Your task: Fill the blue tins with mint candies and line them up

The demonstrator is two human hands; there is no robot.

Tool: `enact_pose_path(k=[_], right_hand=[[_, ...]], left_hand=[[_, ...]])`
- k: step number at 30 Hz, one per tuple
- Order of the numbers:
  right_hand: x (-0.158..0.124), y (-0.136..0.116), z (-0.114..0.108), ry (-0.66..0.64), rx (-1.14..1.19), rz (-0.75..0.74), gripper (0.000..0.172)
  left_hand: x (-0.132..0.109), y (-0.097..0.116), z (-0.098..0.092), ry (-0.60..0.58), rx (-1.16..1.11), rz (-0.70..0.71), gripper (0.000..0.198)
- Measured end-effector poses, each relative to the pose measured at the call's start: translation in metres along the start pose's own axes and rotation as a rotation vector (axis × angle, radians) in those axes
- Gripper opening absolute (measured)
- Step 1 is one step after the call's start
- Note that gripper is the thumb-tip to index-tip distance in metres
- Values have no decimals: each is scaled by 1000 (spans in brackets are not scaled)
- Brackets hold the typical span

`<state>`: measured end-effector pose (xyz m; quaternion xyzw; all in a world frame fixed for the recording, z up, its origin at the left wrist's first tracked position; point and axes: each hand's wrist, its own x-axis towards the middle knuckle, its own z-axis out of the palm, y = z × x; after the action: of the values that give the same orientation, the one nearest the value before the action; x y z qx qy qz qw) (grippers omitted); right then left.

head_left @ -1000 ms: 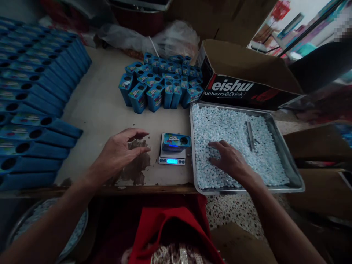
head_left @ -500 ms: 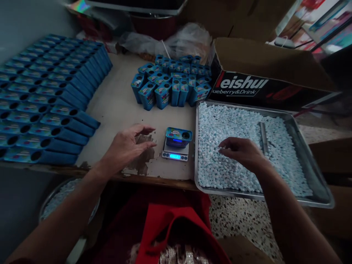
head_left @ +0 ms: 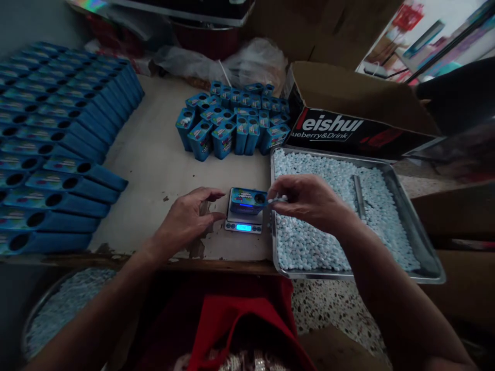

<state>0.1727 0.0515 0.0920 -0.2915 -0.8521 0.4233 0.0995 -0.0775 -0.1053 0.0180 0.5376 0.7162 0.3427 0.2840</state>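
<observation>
A blue candy container (head_left: 247, 201) with a round hole in its top stands on a small digital scale (head_left: 243, 227) with a lit display. Just left of the scale, my left hand (head_left: 193, 215) has thumb and fingers apart, holding nothing. My right hand (head_left: 303, 198) pinches a few small pale candies (head_left: 277, 199) at its fingertips, close to the container's right end by the hole. Behind and below that hand lies a metal tray (head_left: 275, 247) filled with pale blue and white candies (head_left: 305, 242). A flat metal strip (head_left: 359, 196) rests on them.
Rows of blue containers (head_left: 58, 180) cover the table's left side. Another cluster of containers (head_left: 224, 139) stands behind the scale. An open cardboard box (head_left: 328, 126) sits behind the tray. Below the table at left is a bowl of candies (head_left: 65, 304).
My right hand has risen from the candies in the tray and moved left to the container, with candies in its fingertips. My left hand stays open beside the scale. The view has shifted slightly.
</observation>
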Motion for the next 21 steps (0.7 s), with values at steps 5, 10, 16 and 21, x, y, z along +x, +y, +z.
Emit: enact_pose_path(k=[5,10,16,21], right_hand=[[27,-22,2,-93,-397,-93,15],[36,-24,1,-115,-396,-61,23],[34,-29,7,-27,-316,5,20],[6,-7,-14,246,-228,92,16]], left_hand=[[-2,-7,-11,28,-53,-19,41],[0,-11,-20,29,-106,-35,40],[3,-16,-20,48,-125,-24,39],[1,-24,-28,43,-110,-30,43]])
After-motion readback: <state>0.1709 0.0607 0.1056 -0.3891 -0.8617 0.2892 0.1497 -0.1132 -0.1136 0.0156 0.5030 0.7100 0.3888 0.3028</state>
